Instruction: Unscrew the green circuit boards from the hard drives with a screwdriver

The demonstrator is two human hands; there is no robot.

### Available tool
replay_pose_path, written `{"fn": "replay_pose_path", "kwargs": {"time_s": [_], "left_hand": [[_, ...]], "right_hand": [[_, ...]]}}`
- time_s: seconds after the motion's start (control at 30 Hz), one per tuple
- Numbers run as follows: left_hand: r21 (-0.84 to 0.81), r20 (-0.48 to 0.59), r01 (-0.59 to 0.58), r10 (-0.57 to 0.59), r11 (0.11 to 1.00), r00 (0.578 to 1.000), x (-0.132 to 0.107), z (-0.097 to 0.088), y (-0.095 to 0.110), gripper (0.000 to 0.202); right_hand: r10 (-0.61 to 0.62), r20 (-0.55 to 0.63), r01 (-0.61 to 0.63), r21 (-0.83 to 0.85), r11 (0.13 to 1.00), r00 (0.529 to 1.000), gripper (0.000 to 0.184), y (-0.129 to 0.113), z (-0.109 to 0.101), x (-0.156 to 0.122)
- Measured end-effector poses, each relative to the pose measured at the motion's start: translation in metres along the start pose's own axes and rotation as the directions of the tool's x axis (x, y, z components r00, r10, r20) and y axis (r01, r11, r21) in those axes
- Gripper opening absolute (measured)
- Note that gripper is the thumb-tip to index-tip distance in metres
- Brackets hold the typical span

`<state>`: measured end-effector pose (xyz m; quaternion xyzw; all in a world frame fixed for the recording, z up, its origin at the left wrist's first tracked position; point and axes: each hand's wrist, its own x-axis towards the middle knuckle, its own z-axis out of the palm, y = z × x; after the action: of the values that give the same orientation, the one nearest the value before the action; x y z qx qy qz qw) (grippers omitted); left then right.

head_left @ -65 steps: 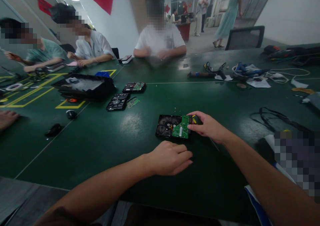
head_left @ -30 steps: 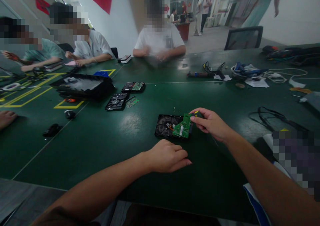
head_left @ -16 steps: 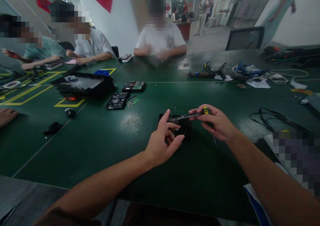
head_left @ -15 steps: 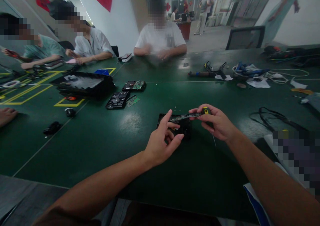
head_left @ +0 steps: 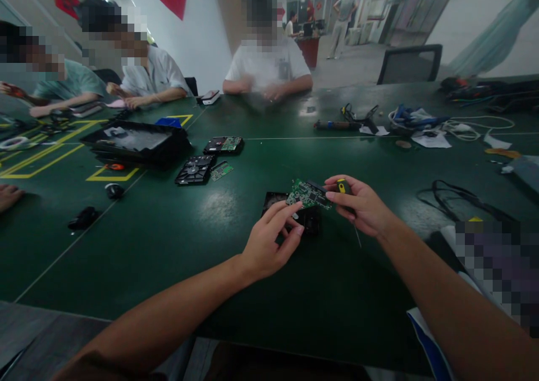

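A green circuit board (head_left: 309, 194), tilted with its chips showing, is raised above a black hard drive (head_left: 311, 221) on the table. My right hand (head_left: 365, 205) pinches the board's right end between thumb and fingers. In that same hand sits a screwdriver (head_left: 344, 186) with a black and yellow handle, its thin shaft pointing down. My left hand (head_left: 269, 237) is over the drive's left side, fingers curved and apart from the thumb. Its fingertips are at the board's lower left edge; whether they touch it I cannot tell. Board and hand hide part of the drive.
On the green table (head_left: 168, 257) lie two more hard drives (head_left: 194, 169) and a loose circuit board (head_left: 221, 170). A black tray (head_left: 138, 142) stands further left. Cables (head_left: 463, 201) and a pixelated object (head_left: 497, 268) are at the right. Several people sit across the table.
The circuit board has turned from nearly edge-on to showing its green, chip-covered face. My left index finger has lowered toward the board's edge. My right hand keeps the board and screwdriver.
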<state>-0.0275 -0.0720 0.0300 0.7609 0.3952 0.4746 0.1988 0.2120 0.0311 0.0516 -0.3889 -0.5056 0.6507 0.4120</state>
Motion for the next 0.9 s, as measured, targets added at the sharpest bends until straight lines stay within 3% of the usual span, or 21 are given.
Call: {"fn": "replay_pose_path", "kwargs": {"time_s": [0.23,0.4,0.57,0.8,0.9], "left_hand": [[0.103,-0.100,0.076,-0.066,0.992,0.993,0.000,-0.001,-0.006,0.059],[0.077,-0.061,0.078,-0.074,0.994,0.995,-0.001,0.000,-0.011,0.067],[0.143,-0.061,0.039,-0.031,0.989,0.998,0.002,-0.001,-0.009,0.052],[0.115,-0.059,0.001,0.006,0.993,0.998,0.004,-0.002,-0.008,0.042],[0.057,-0.026,-0.033,0.035,0.998,0.999,0.008,0.001,0.006,0.031]], "right_hand": [[0.001,0.017,-0.001,0.004,1.000,1.000,0.041,0.003,-0.005,0.003],[0.006,0.043,-0.006,-0.002,1.000,0.999,0.042,0.002,-0.002,0.001],[0.024,0.057,-0.024,-0.005,1.000,0.998,0.042,0.002,-0.002,0.001],[0.011,-0.098,-0.010,0.004,1.000,0.995,0.035,0.006,-0.005,0.006],[0.019,-0.188,-0.025,-0.027,0.999,0.982,0.033,0.010,-0.008,0.010]]}}
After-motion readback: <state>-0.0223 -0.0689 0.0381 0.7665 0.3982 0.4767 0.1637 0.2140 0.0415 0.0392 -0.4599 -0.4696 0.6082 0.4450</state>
